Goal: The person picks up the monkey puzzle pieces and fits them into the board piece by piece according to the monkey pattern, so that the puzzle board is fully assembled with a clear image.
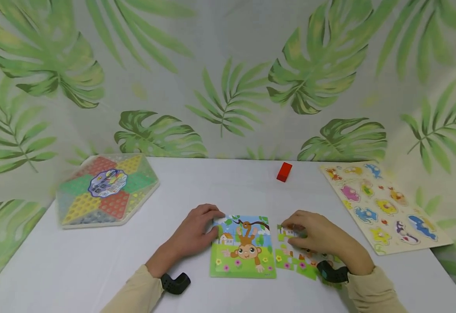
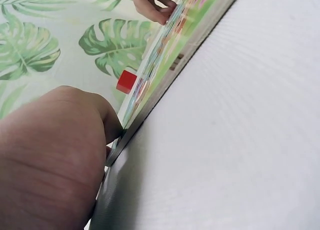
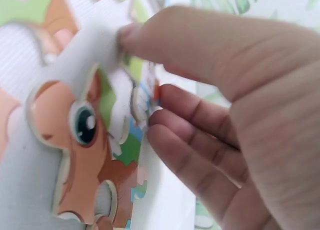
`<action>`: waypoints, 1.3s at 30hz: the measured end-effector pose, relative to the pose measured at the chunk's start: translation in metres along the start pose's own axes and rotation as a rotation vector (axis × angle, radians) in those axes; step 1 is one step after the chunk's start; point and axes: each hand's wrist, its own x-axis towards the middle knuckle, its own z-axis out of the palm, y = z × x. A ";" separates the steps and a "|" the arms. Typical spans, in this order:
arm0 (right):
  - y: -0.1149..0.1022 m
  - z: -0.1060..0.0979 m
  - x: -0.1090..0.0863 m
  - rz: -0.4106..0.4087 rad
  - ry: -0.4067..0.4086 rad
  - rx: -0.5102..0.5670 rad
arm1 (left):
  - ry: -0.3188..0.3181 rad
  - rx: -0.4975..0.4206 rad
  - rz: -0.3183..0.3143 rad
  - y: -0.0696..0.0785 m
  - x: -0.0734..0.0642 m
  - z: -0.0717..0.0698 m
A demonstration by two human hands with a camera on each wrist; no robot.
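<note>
I judge the white table (image 1: 220, 187) slick enough that a hard push could set things skidding. At the right of the frame, the animal board (image 1: 401, 213) seems to overhang the table edge, so a knock from the right sleeve (image 1: 374, 293) might tip it off. The monkey board (image 1: 243, 274) lies at lower centre, and it could swivel if the left hand (image 1: 194, 228) pressed unevenly: I see that hand with loosely bent fingers, thumb and forefinger touching the board's upper left. The right hand (image 1: 321, 232) curves over the loose pieces (image 1: 306, 269), just right of that board, with thumb and forefinger parted; I can't tell whether it pinches one. The wrist unit (image 1: 331, 271) hangs over the lower part of that cluster, so I'd worry about it dragging pieces askew, and about a clumsy fingertip flipping the eye piece (image 3: 77, 165). As for writing, the hexagonal game box (image 1: 114, 204) at left bears an oval label (image 1: 108, 182) whose characters are too blurred for me to read. I make out no lettering on the animal board, and the dark mark (image 1: 267, 274) at the monkey board's lower right is too tiny to decipher.
</note>
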 end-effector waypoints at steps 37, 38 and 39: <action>-0.069 0.017 0.055 -0.204 -0.005 0.030 | 0.006 0.011 0.004 0.003 0.002 0.000; -0.071 0.018 0.056 -0.209 -0.008 0.031 | 0.008 0.012 0.006 0.003 0.002 0.000; -0.073 0.019 0.058 -0.213 -0.010 0.035 | 0.009 0.012 0.008 0.002 0.002 0.000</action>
